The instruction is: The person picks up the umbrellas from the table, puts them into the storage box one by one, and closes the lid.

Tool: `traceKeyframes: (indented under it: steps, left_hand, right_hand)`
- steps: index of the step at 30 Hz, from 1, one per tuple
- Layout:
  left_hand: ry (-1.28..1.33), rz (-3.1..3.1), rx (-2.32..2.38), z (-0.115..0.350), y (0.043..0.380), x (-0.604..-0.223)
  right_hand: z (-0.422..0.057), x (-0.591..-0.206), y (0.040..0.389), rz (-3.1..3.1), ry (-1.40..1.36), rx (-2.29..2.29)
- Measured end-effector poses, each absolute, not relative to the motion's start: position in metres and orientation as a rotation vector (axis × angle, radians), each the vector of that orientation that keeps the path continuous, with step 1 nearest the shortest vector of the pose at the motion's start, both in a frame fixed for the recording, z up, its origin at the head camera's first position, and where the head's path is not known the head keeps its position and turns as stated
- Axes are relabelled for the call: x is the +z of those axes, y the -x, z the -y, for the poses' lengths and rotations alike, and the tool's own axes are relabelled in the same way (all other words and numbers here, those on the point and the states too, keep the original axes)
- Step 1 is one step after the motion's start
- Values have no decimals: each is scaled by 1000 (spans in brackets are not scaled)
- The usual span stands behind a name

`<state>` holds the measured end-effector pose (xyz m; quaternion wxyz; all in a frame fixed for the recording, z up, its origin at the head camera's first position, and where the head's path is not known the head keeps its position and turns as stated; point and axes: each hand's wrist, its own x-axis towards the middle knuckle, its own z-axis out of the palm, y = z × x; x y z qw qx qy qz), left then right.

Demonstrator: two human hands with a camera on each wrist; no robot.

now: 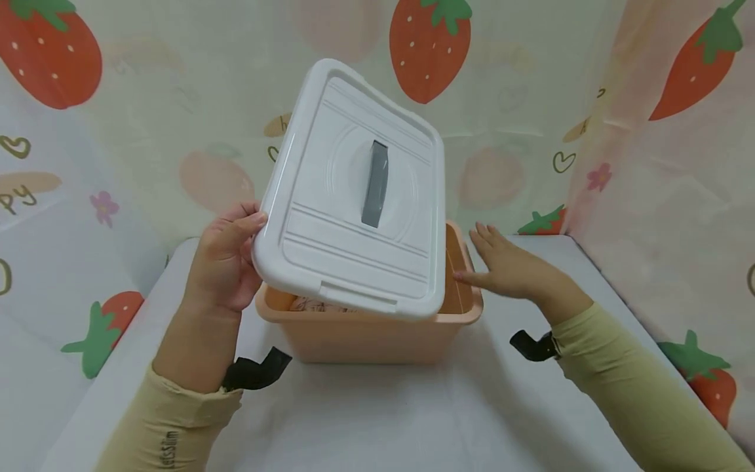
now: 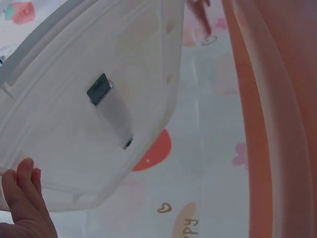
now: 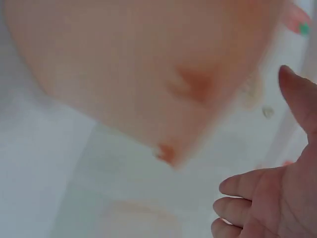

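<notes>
A white lid (image 1: 348, 255) with a grey handle (image 1: 375, 183) is held tilted above a peach-coloured plastic bin (image 1: 371, 341). My left hand (image 1: 227, 255) grips the lid's left edge, thumb on top; in the left wrist view its fingers (image 2: 25, 193) press against the lid's underside (image 2: 64, 129). Just right of the bin's rim, my right hand (image 1: 507, 265) is held with fingers extended and holds nothing. In the right wrist view the bin's side (image 3: 124, 74) is blurred beside that hand. Through the gap under the lid, something patterned (image 1: 318, 305) shows inside the bin; most of it is hidden.
The bin stands on a white-covered table (image 1: 377, 419). Behind it and on both sides hang cloth walls (image 1: 519, 78) printed with strawberries. A black wrist mount (image 1: 256, 370) sticks out from the left sleeve, another (image 1: 533, 345) from the right.
</notes>
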<state>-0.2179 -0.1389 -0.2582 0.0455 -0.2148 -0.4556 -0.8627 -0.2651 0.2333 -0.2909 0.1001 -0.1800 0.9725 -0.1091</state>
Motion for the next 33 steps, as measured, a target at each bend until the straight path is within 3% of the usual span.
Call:
traceKeyframes:
  steps: [7,13,23,33]
  left_hand:
    - [669,1427,-2705,130,217,-262]
    - [674,1412,-2781,123,215,-269]
    - [753,1431,-2800,118,213,-272]
    - [874,1439,-2834,120,212,-275]
  right_hand:
    - [-253,-220,300,-2943,432,-546]
    - [-250,-190,327,-3001,446,-718]
    - [-242,-197,353,-2994,457,-776]
    - [-241,-211,342,-3043,381,-818]
